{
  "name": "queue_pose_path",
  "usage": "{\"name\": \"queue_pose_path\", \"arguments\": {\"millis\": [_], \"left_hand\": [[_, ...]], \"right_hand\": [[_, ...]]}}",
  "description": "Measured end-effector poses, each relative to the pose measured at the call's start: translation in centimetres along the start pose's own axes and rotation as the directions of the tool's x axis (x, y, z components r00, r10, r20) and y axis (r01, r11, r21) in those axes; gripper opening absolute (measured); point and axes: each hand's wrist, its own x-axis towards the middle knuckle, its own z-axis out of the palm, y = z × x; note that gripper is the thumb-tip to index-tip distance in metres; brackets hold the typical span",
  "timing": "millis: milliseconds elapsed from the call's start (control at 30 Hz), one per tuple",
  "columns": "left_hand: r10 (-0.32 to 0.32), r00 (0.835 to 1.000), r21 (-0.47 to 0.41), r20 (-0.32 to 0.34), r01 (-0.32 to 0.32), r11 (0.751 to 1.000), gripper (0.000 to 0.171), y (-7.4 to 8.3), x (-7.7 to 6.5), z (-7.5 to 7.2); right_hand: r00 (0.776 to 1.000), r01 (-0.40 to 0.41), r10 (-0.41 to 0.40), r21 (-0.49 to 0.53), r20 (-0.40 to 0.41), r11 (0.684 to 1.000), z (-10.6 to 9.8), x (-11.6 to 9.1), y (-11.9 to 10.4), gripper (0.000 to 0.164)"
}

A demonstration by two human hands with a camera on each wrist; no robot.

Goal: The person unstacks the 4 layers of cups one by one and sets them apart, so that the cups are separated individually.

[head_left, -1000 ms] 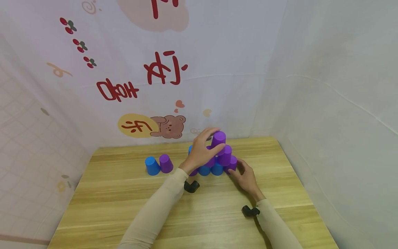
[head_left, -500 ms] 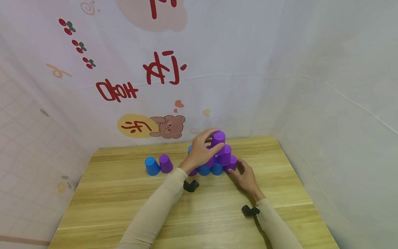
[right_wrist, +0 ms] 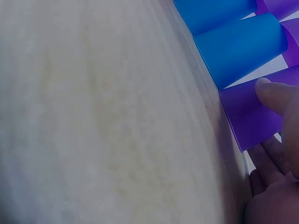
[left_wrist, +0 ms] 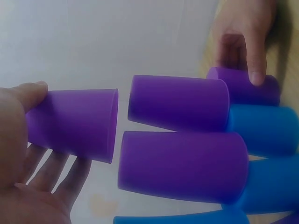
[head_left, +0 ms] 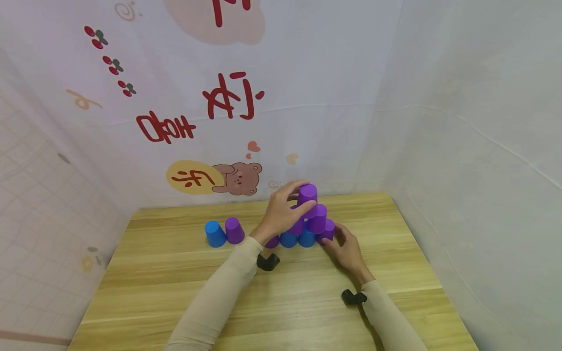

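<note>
My left hand grips an upside-down purple cup between thumb and fingers, above a pyramid of cups. The left wrist view shows a narrow gap between the rim of this purple cup and the second row's purple cups. Below that row stand blue cups with a purple cup at either end. My right hand holds the rightmost bottom purple cup, thumb on one side and fingers on the other. Part of the pyramid's left side, including a blue second-row cup, is mostly hidden behind my left hand in the head view.
A blue cup and a purple cup stand upside down to the left of the pyramid on the wooden table. A white printed cloth hangs behind the table, and white cloth also lines both sides.
My left hand has shifted very slightly left with the purple cup in its grip. The right hand keeps its place on the bottom cup, and the other cups have not moved.
</note>
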Motion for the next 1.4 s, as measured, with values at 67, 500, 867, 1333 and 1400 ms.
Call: {"name": "queue_pose_path", "arguments": {"millis": [67,500,867,1333,1400], "left_hand": [[0.008,1.0,-0.005,-0.007,-0.008,1.0,0.055,0.1,-0.1,-0.2],[0.002,0.999,-0.02,-0.053,-0.003,1.0,0.056,1.0,-1.0,-2.3],[0.004,0.992,0.007,-0.126,-0.003,1.0,0.057,1.0,-2.3,-5.1],[-0.008,0.978,0.036,-0.21,0.016,0.999,0.059,0.6,-4.8,-8.6],[-0.003,0.974,0.048,-0.225,0.014,0.999,0.06,0.4,-5.1,-9.2]], "right_hand": [[1.0,-0.005,0.005,-0.001,-0.003,1.0,0.0,0.0,0.0,0.061],[1.0,-0.014,0.014,-0.011,0.005,1.0,0.1,-0.1,-0.3,0.061],[1.0,-0.003,0.003,-0.039,0.002,0.999,0.1,-0.2,-0.3,0.061],[1.0,-0.026,0.026,-0.008,0.01,1.0,0.2,-0.6,-0.5,0.061],[1.0,-0.03,0.03,-0.011,0.01,1.0,0.2,-0.7,-0.5,0.062]]}}
